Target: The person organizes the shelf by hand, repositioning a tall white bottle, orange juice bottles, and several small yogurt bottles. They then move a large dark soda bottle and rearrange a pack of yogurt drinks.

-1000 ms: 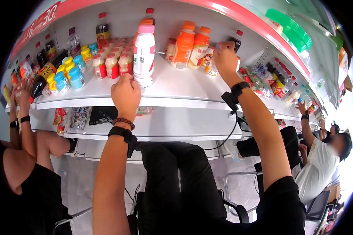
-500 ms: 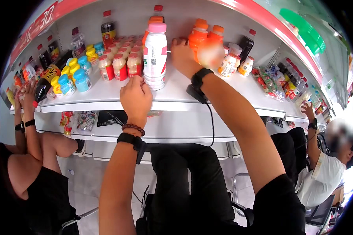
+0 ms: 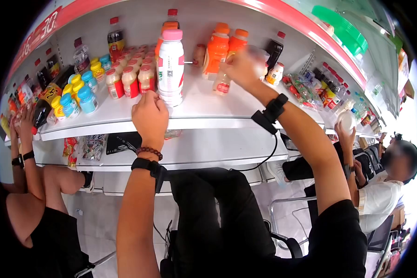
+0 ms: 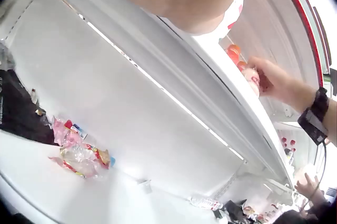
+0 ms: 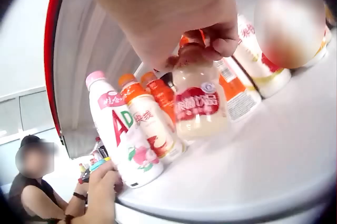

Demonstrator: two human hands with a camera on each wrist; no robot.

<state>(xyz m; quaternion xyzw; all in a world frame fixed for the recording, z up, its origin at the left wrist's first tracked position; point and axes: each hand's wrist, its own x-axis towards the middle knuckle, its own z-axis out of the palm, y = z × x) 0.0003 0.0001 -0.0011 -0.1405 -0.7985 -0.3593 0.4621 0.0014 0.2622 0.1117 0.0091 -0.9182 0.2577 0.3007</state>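
Observation:
My right hand (image 3: 243,72) grips a small bottle of milky drink (image 5: 197,103) with a red label by its neck, in front of orange-capped bottles (image 3: 216,51). The held bottle stands upright at the shelf's surface in the right wrist view. At the shelf's front edge rests my left hand (image 3: 149,116), fingers loosely curled and holding nothing. Right by its fingertips stands a tall white bottle with a pink cap (image 3: 171,69). Farther right is a small white bottle with an orange-and-white label (image 3: 275,74).
Left of the white bottle stand rows of small red-labelled bottles (image 3: 129,82) and yellow- and blue-capped bottles (image 3: 87,98). Dark cola bottles (image 3: 274,50) line the back. Bagged snacks (image 3: 301,90) lie at right. A lower shelf (image 3: 217,150) runs below. People sit at both sides.
My right hand went left to beside the white bottle, then came back right and now holds a small red-labelled bottle. My left hand stays at the shelf edge.

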